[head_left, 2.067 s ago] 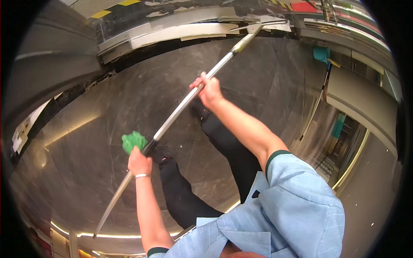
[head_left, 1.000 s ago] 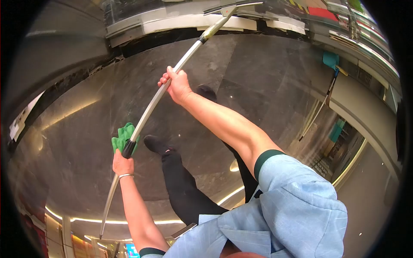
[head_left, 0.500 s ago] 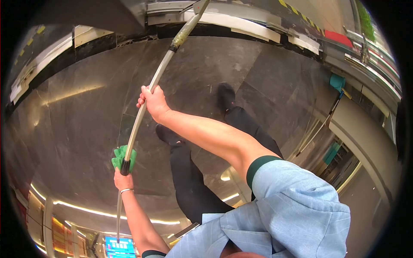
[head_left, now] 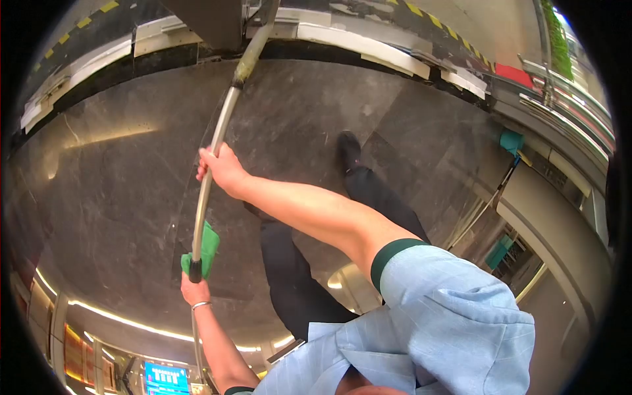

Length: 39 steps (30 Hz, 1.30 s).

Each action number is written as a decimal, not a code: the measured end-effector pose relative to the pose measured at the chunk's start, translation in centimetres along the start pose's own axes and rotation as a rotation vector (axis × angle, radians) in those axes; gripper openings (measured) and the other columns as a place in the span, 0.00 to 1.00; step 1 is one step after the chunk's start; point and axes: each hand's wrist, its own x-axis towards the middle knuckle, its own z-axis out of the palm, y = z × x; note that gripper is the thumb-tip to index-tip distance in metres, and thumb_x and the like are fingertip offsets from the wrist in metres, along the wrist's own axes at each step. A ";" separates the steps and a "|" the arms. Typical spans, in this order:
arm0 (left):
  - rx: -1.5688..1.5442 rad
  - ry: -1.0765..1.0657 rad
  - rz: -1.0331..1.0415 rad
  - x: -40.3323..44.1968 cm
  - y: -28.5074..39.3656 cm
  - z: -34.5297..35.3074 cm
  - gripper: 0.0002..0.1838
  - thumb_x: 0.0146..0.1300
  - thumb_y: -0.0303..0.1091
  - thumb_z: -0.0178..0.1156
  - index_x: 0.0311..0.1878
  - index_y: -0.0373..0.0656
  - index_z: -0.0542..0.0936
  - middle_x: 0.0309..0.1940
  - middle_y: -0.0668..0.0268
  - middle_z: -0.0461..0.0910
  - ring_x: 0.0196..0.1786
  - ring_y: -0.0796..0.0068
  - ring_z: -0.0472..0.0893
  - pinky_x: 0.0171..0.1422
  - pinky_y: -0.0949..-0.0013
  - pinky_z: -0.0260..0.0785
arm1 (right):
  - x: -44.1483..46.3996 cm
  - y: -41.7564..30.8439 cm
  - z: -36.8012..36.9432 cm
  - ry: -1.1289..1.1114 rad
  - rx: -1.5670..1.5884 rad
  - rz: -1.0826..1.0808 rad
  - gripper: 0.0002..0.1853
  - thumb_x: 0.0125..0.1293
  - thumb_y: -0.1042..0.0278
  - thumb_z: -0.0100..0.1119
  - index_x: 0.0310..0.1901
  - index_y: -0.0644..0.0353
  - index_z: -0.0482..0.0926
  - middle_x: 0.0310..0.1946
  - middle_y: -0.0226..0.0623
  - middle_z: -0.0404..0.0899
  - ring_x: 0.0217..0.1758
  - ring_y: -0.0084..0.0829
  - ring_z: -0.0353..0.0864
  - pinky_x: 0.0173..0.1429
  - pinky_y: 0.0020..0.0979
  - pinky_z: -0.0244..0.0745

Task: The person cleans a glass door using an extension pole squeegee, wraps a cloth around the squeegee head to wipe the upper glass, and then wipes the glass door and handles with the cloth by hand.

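Note:
A long metal telescopic pole (head_left: 222, 125) runs from the top edge of the view down to the lower left. My right hand (head_left: 225, 171) is closed around its middle. Lower down, my left hand (head_left: 195, 288) grips the pole at its black collar, where a thinner section continues beneath. A green cloth (head_left: 209, 249) is bunched against the pole in that same left hand. Yellowish wrapping covers the pole's upper part. What is fixed to its far end lies out of view.
Dark tiled floor (head_left: 131, 191) surrounds my feet. Ahead runs a low ledge with white edging (head_left: 362, 47), and a dark column (head_left: 210, 20) stands at the top. To the right are a teal dustpan (head_left: 511, 141) and a long-handled tool (head_left: 484, 204). A lit blue screen (head_left: 166, 378) shows at lower left.
The pole's upper end has swung left. Both hands have shifted slightly downward with it, the right one also leftward, and the green cloth hangs differently beside the pole.

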 end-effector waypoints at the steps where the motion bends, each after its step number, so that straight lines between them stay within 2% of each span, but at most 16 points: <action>1: -0.030 -0.023 0.030 -1.6 -0.7 -0.2 0.15 0.53 0.35 0.63 0.45 0.42 0.78 0.38 0.47 0.80 0.43 0.40 0.78 0.45 0.49 0.70 | -2.1 -0.1 -0.4 -0.006 0.014 0.042 0.12 0.70 0.64 0.53 0.39 0.60 0.62 0.26 0.34 0.71 0.27 0.31 0.78 0.34 0.36 0.80; 7: -0.094 -0.280 0.377 -10.1 -1.1 -6.0 0.18 0.48 0.37 0.68 0.40 0.41 0.76 0.38 0.47 0.80 0.43 0.41 0.78 0.44 0.51 0.72 | -18.1 -3.0 -4.5 0.369 0.083 0.121 0.12 0.69 0.63 0.53 0.38 0.62 0.65 0.29 0.35 0.70 0.32 0.32 0.80 0.33 0.37 0.83; 13: 0.101 -0.461 0.585 -18.0 9.2 -16.8 0.29 0.43 0.55 0.72 0.43 0.44 0.77 0.38 0.49 0.82 0.44 0.47 0.81 0.47 0.53 0.74 | -36.5 -9.1 -8.1 0.640 0.245 -0.102 0.15 0.65 0.65 0.59 0.44 0.63 0.65 0.35 0.39 0.73 0.35 0.35 0.82 0.37 0.39 0.84; 18: 0.120 -0.493 0.958 -19.8 14.4 -20.3 0.28 0.47 0.58 0.69 0.40 0.43 0.80 0.34 0.49 0.82 0.42 0.47 0.82 0.45 0.54 0.74 | -48.1 -8.4 -10.7 -0.099 -0.277 -0.444 0.31 0.53 0.70 0.71 0.57 0.61 0.65 0.45 0.36 0.76 0.52 0.31 0.77 0.55 0.34 0.75; 20: 0.132 -0.537 1.068 -22.7 17.2 -20.7 0.27 0.49 0.56 0.69 0.42 0.42 0.80 0.34 0.49 0.83 0.42 0.47 0.82 0.45 0.56 0.74 | -51.5 -9.0 -9.7 -0.227 -0.903 -0.456 0.43 0.46 0.66 0.75 0.63 0.66 0.63 0.63 0.44 0.63 0.64 0.37 0.69 0.65 0.36 0.68; 21: 0.053 -0.582 1.155 -24.3 18.8 -21.0 0.27 0.51 0.53 0.70 0.46 0.42 0.80 0.35 0.50 0.83 0.42 0.51 0.83 0.46 0.58 0.74 | -50.3 -7.2 -9.7 -0.352 -0.984 -0.679 0.43 0.47 0.64 0.75 0.64 0.67 0.63 0.70 0.48 0.53 0.70 0.43 0.61 0.71 0.37 0.60; 22: 0.032 -0.616 1.212 -26.6 20.3 -21.1 0.26 0.51 0.51 0.70 0.48 0.43 0.80 0.35 0.52 0.83 0.42 0.54 0.83 0.46 0.60 0.74 | -50.7 -6.1 -9.1 -0.353 -1.064 -0.789 0.44 0.47 0.64 0.75 0.64 0.68 0.63 0.71 0.52 0.52 0.72 0.46 0.57 0.74 0.37 0.53; 26: 0.075 -0.696 1.354 -33.3 24.7 -18.4 0.25 0.52 0.48 0.71 0.48 0.42 0.79 0.34 0.56 0.83 0.40 0.62 0.83 0.46 0.62 0.73 | -54.3 -3.6 -8.9 -0.303 -1.087 -0.560 0.48 0.43 0.61 0.77 0.67 0.57 0.62 0.67 0.49 0.63 0.71 0.45 0.61 0.71 0.38 0.59; 28: 0.148 -0.697 1.347 -37.7 27.7 -18.3 0.25 0.52 0.47 0.71 0.48 0.41 0.79 0.34 0.56 0.82 0.39 0.62 0.83 0.46 0.63 0.73 | -53.4 -1.3 -12.6 -0.211 -0.711 -0.553 0.35 0.50 0.61 0.73 0.60 0.59 0.70 0.57 0.45 0.75 0.61 0.41 0.73 0.64 0.39 0.67; 30: 0.024 -0.676 1.470 -42.4 28.4 -16.9 0.27 0.51 0.47 0.73 0.49 0.42 0.77 0.36 0.59 0.80 0.37 0.65 0.81 0.45 0.64 0.73 | -56.9 0.6 -16.5 0.101 -0.706 -0.566 0.22 0.58 0.62 0.66 0.53 0.59 0.75 0.45 0.40 0.81 0.51 0.33 0.78 0.57 0.36 0.72; 31: -0.011 -0.797 1.304 -44.1 28.4 -15.9 0.27 0.51 0.47 0.73 0.50 0.42 0.76 0.40 0.61 0.79 0.38 0.69 0.81 0.41 0.67 0.73 | -59.0 1.8 -18.8 0.069 -0.443 -0.618 0.17 0.62 0.65 0.60 0.52 0.59 0.76 0.45 0.39 0.81 0.51 0.29 0.77 0.57 0.34 0.72; 34: -0.071 -0.661 1.550 -47.0 29.0 -12.1 0.25 0.52 0.47 0.73 0.46 0.41 0.78 0.33 0.65 0.80 0.35 0.73 0.80 0.36 0.69 0.72 | -68.9 1.5 -25.7 0.419 -0.292 -0.509 0.19 0.59 0.64 0.58 0.52 0.61 0.78 0.46 0.37 0.82 0.51 0.31 0.78 0.57 0.33 0.72; 35: 0.037 -0.742 1.355 -48.2 30.0 -12.0 0.21 0.53 0.45 0.73 0.40 0.41 0.78 0.28 0.69 0.77 0.30 0.79 0.76 0.32 0.72 0.70 | -69.2 2.8 -29.2 0.458 -0.054 -0.613 0.19 0.58 0.65 0.57 0.50 0.62 0.78 0.44 0.37 0.82 0.50 0.31 0.79 0.56 0.33 0.73; 36: 0.140 -0.806 1.163 -49.6 30.1 -11.6 0.17 0.53 0.43 0.73 0.34 0.41 0.79 0.23 0.74 0.74 0.24 0.84 0.73 0.28 0.75 0.67 | -74.7 1.3 -29.9 0.391 0.220 -0.722 0.18 0.56 0.68 0.57 0.49 0.62 0.79 0.43 0.36 0.81 0.50 0.30 0.79 0.57 0.33 0.73; 38: 0.171 -0.718 1.296 -50.5 29.7 -9.5 0.17 0.54 0.44 0.73 0.31 0.41 0.78 0.21 0.75 0.73 0.25 0.85 0.71 0.28 0.74 0.66 | -82.1 -0.4 -32.4 0.416 0.192 -0.820 0.17 0.57 0.69 0.54 0.48 0.61 0.79 0.44 0.35 0.80 0.51 0.29 0.78 0.58 0.33 0.72; 39: 0.184 -0.630 1.409 -50.7 29.2 -8.2 0.18 0.54 0.45 0.72 0.27 0.40 0.77 0.19 0.76 0.71 0.26 0.86 0.69 0.29 0.74 0.65 | -84.1 -0.9 -34.1 0.247 0.443 -0.952 0.18 0.60 0.67 0.51 0.52 0.61 0.76 0.51 0.39 0.77 0.56 0.32 0.76 0.61 0.35 0.71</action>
